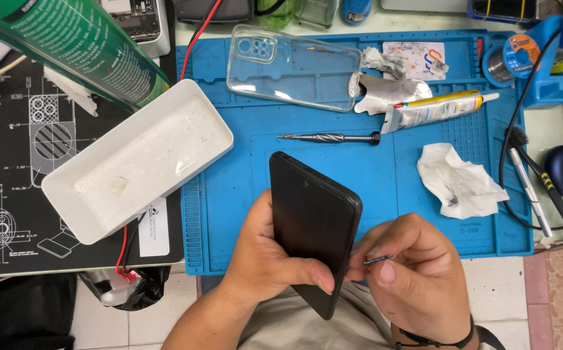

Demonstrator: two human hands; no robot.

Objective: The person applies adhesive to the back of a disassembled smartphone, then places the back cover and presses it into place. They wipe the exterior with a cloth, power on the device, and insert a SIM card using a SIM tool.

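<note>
Phone (312, 223) sat upright in left hand (262, 259), gripped by its edges over near mat (229, 194), right side exposed. Right hand (411, 279) pinched small tray (379, 260) just beside that edge, lined up. Screwdriver (330, 137) lay far.

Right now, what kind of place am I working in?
Most likely a phone repair bench: a blue repair mat carries a precision screwdriver, a glue tube and a solder spool.
</note>
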